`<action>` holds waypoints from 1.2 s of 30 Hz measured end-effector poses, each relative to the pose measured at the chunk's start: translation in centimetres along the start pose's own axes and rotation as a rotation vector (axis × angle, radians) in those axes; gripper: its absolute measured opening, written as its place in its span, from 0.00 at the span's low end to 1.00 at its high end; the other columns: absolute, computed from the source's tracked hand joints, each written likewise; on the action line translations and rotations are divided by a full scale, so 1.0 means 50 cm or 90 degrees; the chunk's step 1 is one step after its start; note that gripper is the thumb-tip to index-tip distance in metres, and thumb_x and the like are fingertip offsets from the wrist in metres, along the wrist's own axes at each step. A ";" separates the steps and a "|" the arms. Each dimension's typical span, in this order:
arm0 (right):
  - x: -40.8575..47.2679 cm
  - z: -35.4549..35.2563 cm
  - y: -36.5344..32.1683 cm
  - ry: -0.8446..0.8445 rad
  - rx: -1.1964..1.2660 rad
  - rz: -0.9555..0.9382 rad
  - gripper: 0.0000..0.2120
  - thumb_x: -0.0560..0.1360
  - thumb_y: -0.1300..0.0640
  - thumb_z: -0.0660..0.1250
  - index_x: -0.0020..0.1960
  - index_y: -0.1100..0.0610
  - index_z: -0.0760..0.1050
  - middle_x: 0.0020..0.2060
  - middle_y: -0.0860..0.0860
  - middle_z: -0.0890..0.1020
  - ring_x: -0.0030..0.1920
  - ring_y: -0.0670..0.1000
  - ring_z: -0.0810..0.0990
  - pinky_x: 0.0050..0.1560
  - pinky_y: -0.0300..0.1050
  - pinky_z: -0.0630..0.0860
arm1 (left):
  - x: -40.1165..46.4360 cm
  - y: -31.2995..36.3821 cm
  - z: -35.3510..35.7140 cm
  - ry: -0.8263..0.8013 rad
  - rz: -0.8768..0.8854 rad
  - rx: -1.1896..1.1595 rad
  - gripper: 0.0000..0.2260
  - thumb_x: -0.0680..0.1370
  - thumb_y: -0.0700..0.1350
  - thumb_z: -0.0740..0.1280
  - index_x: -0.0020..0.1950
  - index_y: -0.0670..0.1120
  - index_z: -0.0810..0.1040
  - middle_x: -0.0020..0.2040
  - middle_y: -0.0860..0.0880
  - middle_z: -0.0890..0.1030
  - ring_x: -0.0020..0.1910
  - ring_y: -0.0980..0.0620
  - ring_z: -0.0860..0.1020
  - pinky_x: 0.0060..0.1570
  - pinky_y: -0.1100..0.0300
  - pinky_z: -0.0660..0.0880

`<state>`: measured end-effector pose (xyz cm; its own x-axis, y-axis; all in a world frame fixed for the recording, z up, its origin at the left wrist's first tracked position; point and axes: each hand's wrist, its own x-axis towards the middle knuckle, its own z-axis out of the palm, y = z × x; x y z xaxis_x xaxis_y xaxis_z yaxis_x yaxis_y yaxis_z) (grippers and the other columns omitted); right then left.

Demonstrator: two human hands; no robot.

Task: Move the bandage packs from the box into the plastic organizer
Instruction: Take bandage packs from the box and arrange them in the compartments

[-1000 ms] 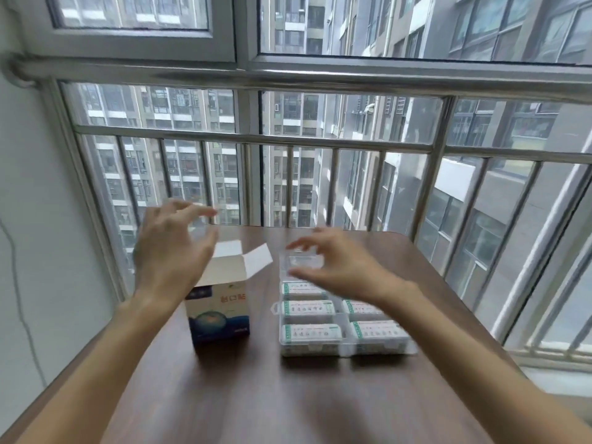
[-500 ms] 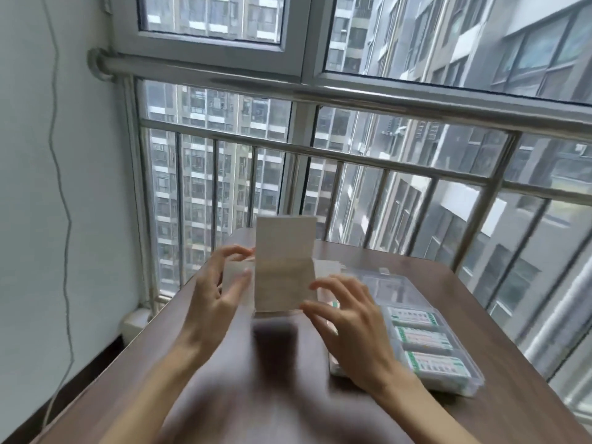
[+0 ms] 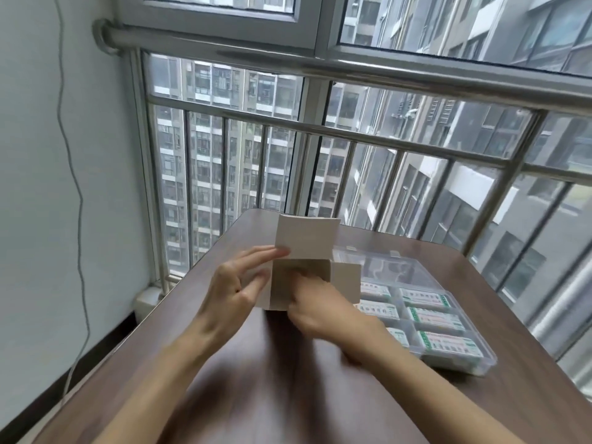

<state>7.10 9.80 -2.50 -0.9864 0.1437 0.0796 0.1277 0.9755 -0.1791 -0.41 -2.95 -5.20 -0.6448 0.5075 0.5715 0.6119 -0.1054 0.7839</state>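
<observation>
The cardboard box (image 3: 306, 240) stands open at the middle of the table, its lid flap up and a side flap out to the right. My left hand (image 3: 237, 290) rests its straight fingers against the box's left side and lid. My right hand (image 3: 323, 310) reaches into the box's opening, and its fingertips are blurred and partly hidden inside. To the right lies the clear plastic organizer (image 3: 480, 366) with its lid open. Several green-and-white bandage packs (image 3: 435, 318) lie in its compartments.
The brown table (image 3: 288, 398) stands against a window with a steel railing (image 3: 384, 68) at the back and right. A white wall with a hanging cable (image 3: 80, 200) is on the left. The table's left edge is near my left forearm.
The view has swung left and closer. My hands came in to the box: the left now rests on its side, and the right has moved from beside it into its opening.
</observation>
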 end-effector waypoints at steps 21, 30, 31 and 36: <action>0.057 0.002 0.003 -0.133 0.093 0.005 0.08 0.75 0.61 0.55 0.45 0.57 0.73 0.50 0.60 0.78 0.53 0.62 0.75 0.48 0.48 0.71 | 0.004 -0.007 -0.008 0.030 -0.026 -0.013 0.18 0.78 0.30 0.61 0.59 0.49 0.81 0.60 0.58 0.78 0.63 0.63 0.73 0.62 0.63 0.69; -0.016 -0.042 0.021 -0.003 0.004 -0.143 0.13 0.68 0.54 0.67 0.33 0.59 0.65 0.30 0.56 0.73 0.34 0.58 0.70 0.36 0.52 0.70 | 0.006 0.023 -0.011 0.038 -0.030 -0.058 0.20 0.78 0.28 0.60 0.56 0.52 0.79 0.59 0.57 0.78 0.61 0.70 0.71 0.59 0.78 0.64; -0.020 -0.046 0.022 0.033 0.005 -0.152 0.15 0.69 0.51 0.69 0.33 0.58 0.66 0.29 0.55 0.73 0.33 0.56 0.69 0.35 0.51 0.70 | 0.007 0.027 -0.011 0.041 -0.033 -0.072 0.20 0.78 0.28 0.60 0.56 0.52 0.79 0.59 0.58 0.79 0.61 0.71 0.71 0.58 0.79 0.64; -0.022 -0.064 0.023 0.146 0.226 -0.110 0.20 0.69 0.47 0.73 0.25 0.56 0.74 0.22 0.53 0.69 0.26 0.46 0.64 0.30 0.48 0.61 | 0.015 0.042 -0.010 0.041 -0.086 -0.118 0.20 0.77 0.29 0.61 0.56 0.52 0.80 0.59 0.57 0.79 0.60 0.70 0.73 0.59 0.74 0.68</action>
<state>8.65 11.29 0.34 -0.9368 0.0565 0.3452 -0.1187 0.8769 -0.4657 0.18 -3.22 -3.01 -0.7466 0.4732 0.4676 0.4273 -0.1977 0.8822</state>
